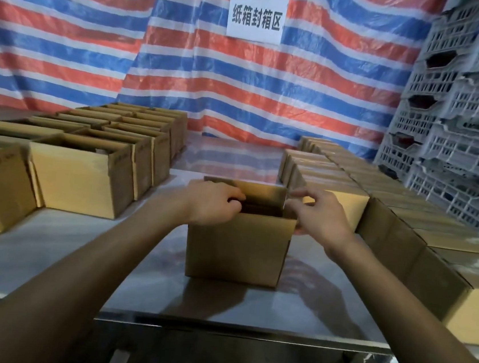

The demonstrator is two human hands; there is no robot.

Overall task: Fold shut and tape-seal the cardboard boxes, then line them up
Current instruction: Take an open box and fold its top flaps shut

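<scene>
An open cardboard box [238, 247] stands in the middle of the metal table [75, 252]. Its far flap stands upright and its dark inside shows. My left hand [212, 202] lies over the box's left top edge, fingers curled down onto the left flap. My right hand [319, 213] is at the right top corner, thumb and fingers curled round the right flap's edge.
Several open boxes [78, 175] stand in rows on the left. Several closed, taped boxes [352, 176] line the right side. Grey plastic crates [463, 117] are stacked at the far right. A striped tarp [187, 56] with a white sign [257, 16] hangs behind.
</scene>
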